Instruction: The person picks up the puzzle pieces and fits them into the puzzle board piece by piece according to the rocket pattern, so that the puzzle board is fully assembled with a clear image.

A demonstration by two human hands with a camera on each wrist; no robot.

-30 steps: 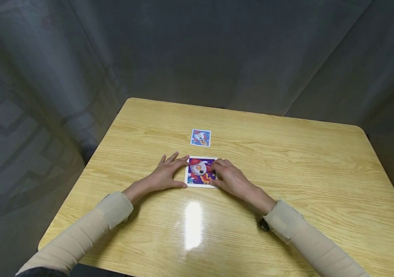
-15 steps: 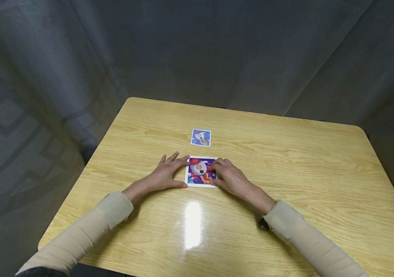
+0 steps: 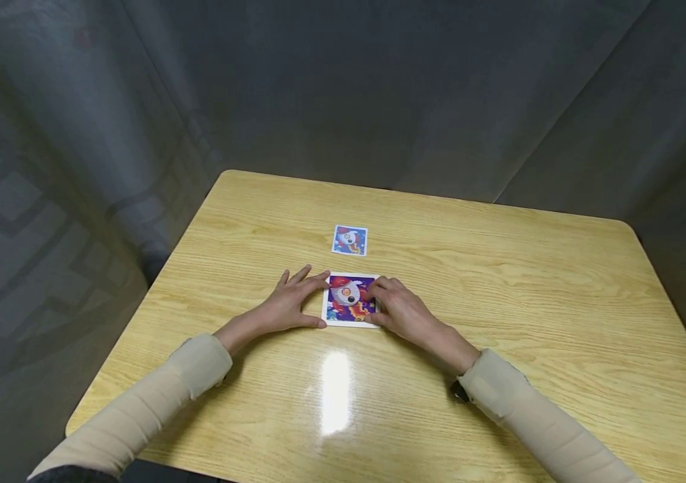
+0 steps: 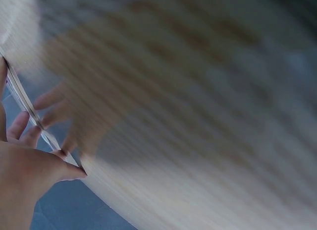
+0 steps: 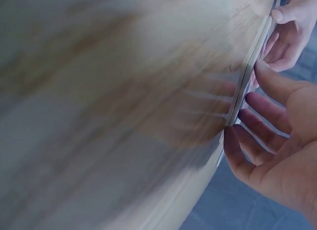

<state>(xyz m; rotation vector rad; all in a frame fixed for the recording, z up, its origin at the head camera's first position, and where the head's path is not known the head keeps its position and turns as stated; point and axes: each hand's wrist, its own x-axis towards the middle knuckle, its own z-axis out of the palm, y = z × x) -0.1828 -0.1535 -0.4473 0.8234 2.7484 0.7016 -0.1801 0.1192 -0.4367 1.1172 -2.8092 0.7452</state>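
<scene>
A square picture board [image 3: 350,302] with a white border lies flat on the table, showing a white and red cartoon figure on purple. My left hand [image 3: 284,305] is at its left side. The thumb touches the lower left corner, the forefinger the upper left one, and the other fingers stretch outward. From the right, my right hand [image 3: 402,310] reaches over the border, its curled forefinger and thumb on the right part of the picture. In the right wrist view, the right hand [image 5: 277,136] has thumb and fingertips along the board's thin edge. The right fingers cover part of the picture.
A smaller card [image 3: 349,240] with a similar figure on light blue lies just behind the board. The wood-grain table [image 3: 499,288] has rounded corners and a glossy light reflection near the front. Grey curtains [image 3: 343,87] hang around its back and sides.
</scene>
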